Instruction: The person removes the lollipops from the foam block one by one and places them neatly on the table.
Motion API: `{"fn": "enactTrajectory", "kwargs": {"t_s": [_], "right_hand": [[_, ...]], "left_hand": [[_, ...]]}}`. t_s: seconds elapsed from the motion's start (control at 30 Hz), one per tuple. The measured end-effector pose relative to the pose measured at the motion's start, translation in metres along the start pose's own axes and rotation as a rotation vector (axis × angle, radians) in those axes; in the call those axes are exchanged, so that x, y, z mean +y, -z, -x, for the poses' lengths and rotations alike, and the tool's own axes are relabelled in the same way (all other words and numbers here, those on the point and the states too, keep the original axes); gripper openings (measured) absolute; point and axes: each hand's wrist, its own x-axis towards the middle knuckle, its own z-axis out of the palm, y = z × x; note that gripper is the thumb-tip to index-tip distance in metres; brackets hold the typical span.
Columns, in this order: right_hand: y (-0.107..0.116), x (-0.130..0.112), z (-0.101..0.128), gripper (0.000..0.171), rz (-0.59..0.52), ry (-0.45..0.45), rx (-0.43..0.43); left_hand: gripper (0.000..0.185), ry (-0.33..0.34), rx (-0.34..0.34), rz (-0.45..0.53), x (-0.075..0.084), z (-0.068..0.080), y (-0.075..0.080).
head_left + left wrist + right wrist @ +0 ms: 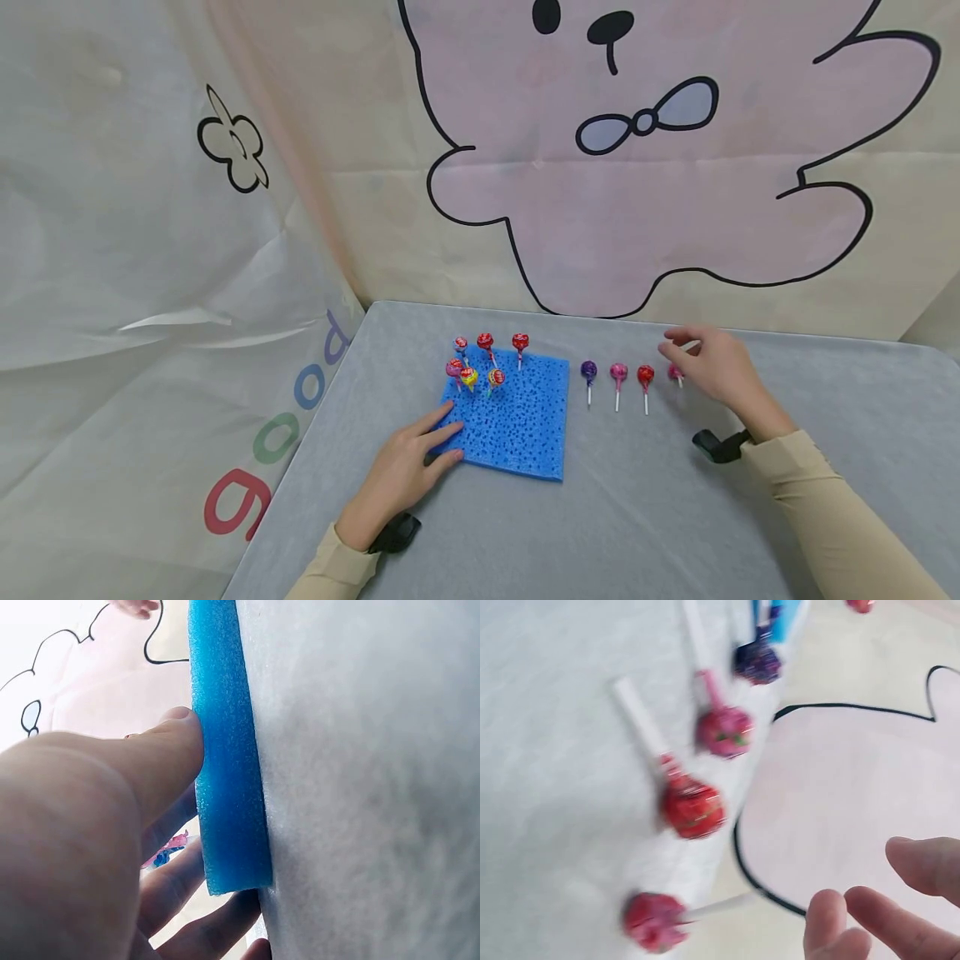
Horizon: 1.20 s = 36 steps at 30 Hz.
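Observation:
A blue foam block (517, 433) lies flat on the table, with several wrapped lollipops (484, 341) standing in its far left part. My left hand (405, 468) rests with spread fingers on the block's left edge; the left wrist view shows its thumb (180, 742) touching the foam. To the right, a purple lollipop (588, 369), a pink one (618, 372) and a red one (646, 376) lie in a row. My right hand (712, 367) hovers, loosely bent and holding nothing, beside another pink lollipop (654, 922), whose stick points away from the other three.
The grey cloth-covered table (600, 533) meets a pale printed sheet (675, 217) at its back edge. Another hanging sheet (112, 250) with coloured letters borders the left side. Each wrist wears a black strapped device (397, 533).

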Motion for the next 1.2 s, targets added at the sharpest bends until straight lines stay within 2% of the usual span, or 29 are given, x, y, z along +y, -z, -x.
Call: {"fn": "enactTrajectory", "kwargs": {"t_s": [0.23, 0.47, 0.8, 1.2], "right_hand": [[0.009, -0.021, 0.006, 0.041, -0.053, 0.073, 0.094], [0.010, -0.030, 0.007, 0.038, -0.053, 0.109, 0.117], [-0.003, -0.032, 0.000, 0.041, -0.072, 0.071, 0.026], [-0.035, -0.057, -0.011, 0.042, -0.074, 0.128, -0.032]], "left_hand": [[0.047, 0.001, 0.000, 0.001, 0.000, 0.000, 0.000], [0.048, 0.007, -0.004, -0.004, -0.001, 0.000, 0.000], [0.049, 0.026, -0.014, -0.007, 0.000, 0.001, 0.000], [0.048, 0.007, -0.015, -0.019, 0.000, 0.001, 0.001]]}}
